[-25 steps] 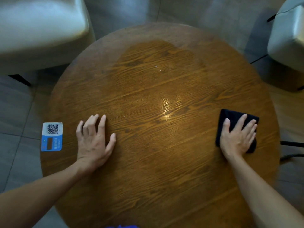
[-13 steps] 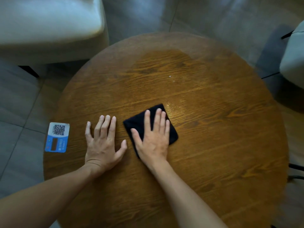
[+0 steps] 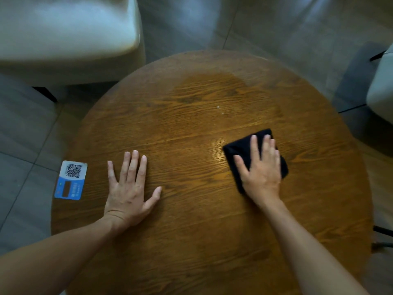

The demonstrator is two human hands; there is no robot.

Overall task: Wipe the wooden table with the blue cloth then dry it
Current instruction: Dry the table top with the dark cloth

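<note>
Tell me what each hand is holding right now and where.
Neither hand grips anything. The right hand lies flat, palm down, on the middle of the cloth; the left hand lies flat on the bare table.

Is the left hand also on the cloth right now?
No. The left hand lies flat on the bare wooden table, well apart from the cloth, which only the right hand presses.
</note>
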